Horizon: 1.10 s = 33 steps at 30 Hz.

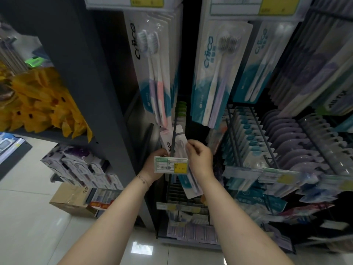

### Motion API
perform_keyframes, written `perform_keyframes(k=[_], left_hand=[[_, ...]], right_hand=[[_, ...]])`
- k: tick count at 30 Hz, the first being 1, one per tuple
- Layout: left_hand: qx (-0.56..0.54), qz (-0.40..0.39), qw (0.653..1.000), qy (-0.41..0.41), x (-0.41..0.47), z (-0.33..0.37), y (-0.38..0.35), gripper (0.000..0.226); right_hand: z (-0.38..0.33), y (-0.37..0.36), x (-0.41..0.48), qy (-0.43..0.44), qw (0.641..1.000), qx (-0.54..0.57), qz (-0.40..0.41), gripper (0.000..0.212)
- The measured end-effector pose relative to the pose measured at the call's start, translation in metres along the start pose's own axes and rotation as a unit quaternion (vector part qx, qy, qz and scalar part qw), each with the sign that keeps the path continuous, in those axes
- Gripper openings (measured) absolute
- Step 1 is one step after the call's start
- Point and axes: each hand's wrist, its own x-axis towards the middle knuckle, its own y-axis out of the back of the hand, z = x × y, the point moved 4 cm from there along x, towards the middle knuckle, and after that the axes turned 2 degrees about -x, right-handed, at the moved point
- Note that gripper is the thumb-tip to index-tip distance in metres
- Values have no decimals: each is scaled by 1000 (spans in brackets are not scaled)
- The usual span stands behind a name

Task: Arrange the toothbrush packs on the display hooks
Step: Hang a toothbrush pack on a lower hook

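Left hand (152, 168) and right hand (200, 157) pinch a white card toothbrush pack (180, 140) at a dark wire hook (174, 133); missing its hole could drop it.

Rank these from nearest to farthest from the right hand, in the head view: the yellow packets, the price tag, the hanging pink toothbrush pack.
1. price tag, just left of the right hand, which pinches the held pack.
2. hanging pink toothbrush pack, above left.
3. yellow packets, far left on the shelf.
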Motion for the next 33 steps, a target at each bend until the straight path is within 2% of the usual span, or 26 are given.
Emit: perform_keyframes(k=[5, 7, 11, 15, 18, 24, 29, 33], left_hand=[[-75, -4, 996, 46, 3, 1, -3, 26], [-75, -5, 996, 49, 1, 2, -4, 25], [-15, -11, 1000, 24, -2, 3, 0, 6], [-77, -18, 996, 45, -8, 7, -3, 7], [-56, -38, 997, 31, -15, 13, -7, 3], [-51, -72, 995, 47, -26, 9, -11, 18], [-73, -54, 992, 92, -32, -5, -10, 4], [-84, -35, 988, 121, -37, -16, -7, 12]], right_hand=[[-10, 2, 0, 13, 999, -33, 11, 21], [-11, 2, -1, 12, 999, -39, 5, 22], [-13, 1, -5, 14, 999, -42, -5, 23], [-20, 6, -7, 28, 998, -58, -3, 27], [-25, 9, -5, 32, 995, -91, -10, 28], [-32, 5, -5, 61, 979, -189, -48, 24], [-18, -3, -16, 29, 973, -205, -99, 26], [-15, -5, -26, 28, 966, -217, -137, 33]])
